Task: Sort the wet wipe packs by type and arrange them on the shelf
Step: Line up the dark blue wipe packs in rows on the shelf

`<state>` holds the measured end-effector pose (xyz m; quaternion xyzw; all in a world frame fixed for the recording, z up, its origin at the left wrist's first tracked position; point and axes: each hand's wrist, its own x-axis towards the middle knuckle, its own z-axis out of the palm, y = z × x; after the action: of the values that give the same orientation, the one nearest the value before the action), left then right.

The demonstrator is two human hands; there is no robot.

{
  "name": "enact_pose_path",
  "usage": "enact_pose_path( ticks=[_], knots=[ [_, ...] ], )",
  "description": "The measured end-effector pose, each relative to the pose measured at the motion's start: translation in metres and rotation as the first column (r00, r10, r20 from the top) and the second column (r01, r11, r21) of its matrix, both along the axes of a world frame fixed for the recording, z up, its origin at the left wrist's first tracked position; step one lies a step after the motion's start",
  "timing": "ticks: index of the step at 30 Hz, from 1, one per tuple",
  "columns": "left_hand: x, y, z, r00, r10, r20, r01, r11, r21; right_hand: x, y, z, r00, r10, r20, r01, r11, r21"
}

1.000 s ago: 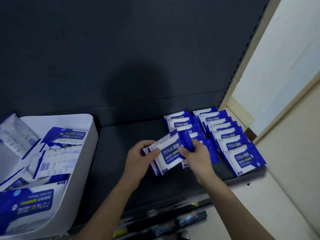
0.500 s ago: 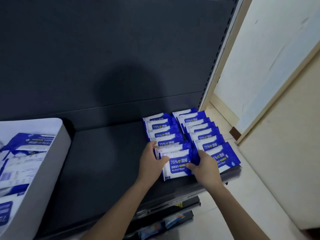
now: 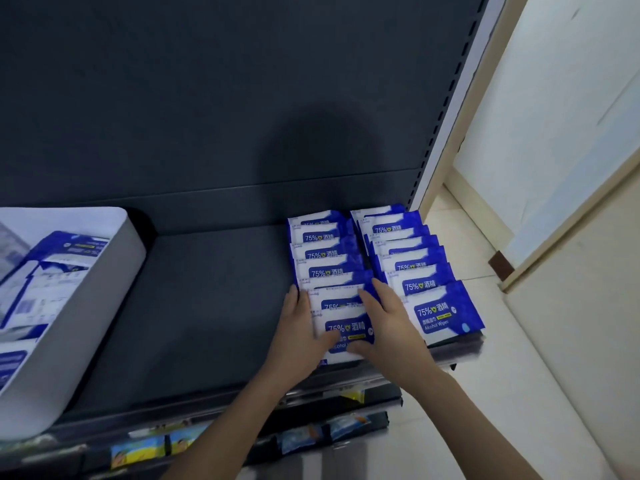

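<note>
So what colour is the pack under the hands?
Blue and white pack, clearest in the head view.

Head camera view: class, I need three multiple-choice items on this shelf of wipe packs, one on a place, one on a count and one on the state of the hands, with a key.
1. Where on the shelf do the blue-and-white wipe packs lie?
A right end; B left end; C middle.
2. How many rows do they form?
A one; B two; C four.
3. What are the left hand and right hand doing?
A hanging idle; B holding a pack in the air; C pressing the left row's front pack.
Key: 1 A, they lie against the shelf's right edge; 2 B, two rows run side by side; 3 C, straight fingers flank that pack, thumbs on top.
</note>
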<state>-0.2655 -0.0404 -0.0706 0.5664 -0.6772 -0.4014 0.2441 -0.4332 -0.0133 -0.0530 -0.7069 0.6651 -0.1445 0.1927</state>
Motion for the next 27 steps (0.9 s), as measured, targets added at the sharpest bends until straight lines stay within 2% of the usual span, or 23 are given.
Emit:
enact_pose_path(
  ticks=[3, 6, 9, 13, 16, 18, 21, 24, 27],
  knots=[
    [-0.001, 0.004, -0.002, 0.996, 0.029, 0.086, -0.027, 0.999, -0.026, -0.006, 0.0, 0.0, 0.987, 0.119, -0.106, -0.11, 0.991, 0.08],
    [0.0, 0.004, 0.0, 0.998, 0.067, 0.023, -0.066, 0.998, -0.005, -0.011, -0.002, 0.004, 0.964, 0.191, -0.186, -0.176, 0.98, 0.092],
    [0.001, 0.002, 0.004, 0.999, 0.01, 0.039, -0.011, 1.0, 0.01, -0.016, -0.005, 0.007, 0.945, 0.229, -0.231, -0.214, 0.973, 0.091],
    [0.005, 0.004, 0.012, 0.987, -0.069, 0.144, 0.065, 0.997, 0.033, -0.019, -0.011, 0.006, 0.934, 0.254, -0.253, -0.241, 0.967, 0.081],
    [0.003, 0.007, 0.02, 0.981, -0.05, 0.186, 0.057, 0.998, -0.034, -0.025, -0.007, 0.01, 0.969, 0.184, -0.164, -0.19, 0.982, -0.022],
    [-0.003, 0.007, 0.027, 0.975, -0.039, 0.217, 0.07, 0.988, -0.136, -0.036, -0.002, 0.013, 0.994, 0.07, -0.086, -0.08, 0.99, -0.117],
    [-0.019, 0.003, 0.037, 0.953, -0.113, 0.282, 0.177, 0.96, -0.215, -0.067, 0.003, 0.011, 0.988, -0.147, -0.051, 0.135, 0.974, -0.183],
    [-0.042, -0.005, 0.042, 0.91, -0.214, 0.355, 0.311, 0.919, -0.241, -0.098, 0.001, 0.003, 0.969, -0.247, -0.005, 0.245, 0.962, -0.123],
    [-0.068, -0.017, 0.043, 0.837, -0.295, 0.461, 0.423, 0.883, -0.203, -0.11, -0.002, -0.01, 0.958, -0.27, 0.095, 0.271, 0.963, 0.005]
  ],
)
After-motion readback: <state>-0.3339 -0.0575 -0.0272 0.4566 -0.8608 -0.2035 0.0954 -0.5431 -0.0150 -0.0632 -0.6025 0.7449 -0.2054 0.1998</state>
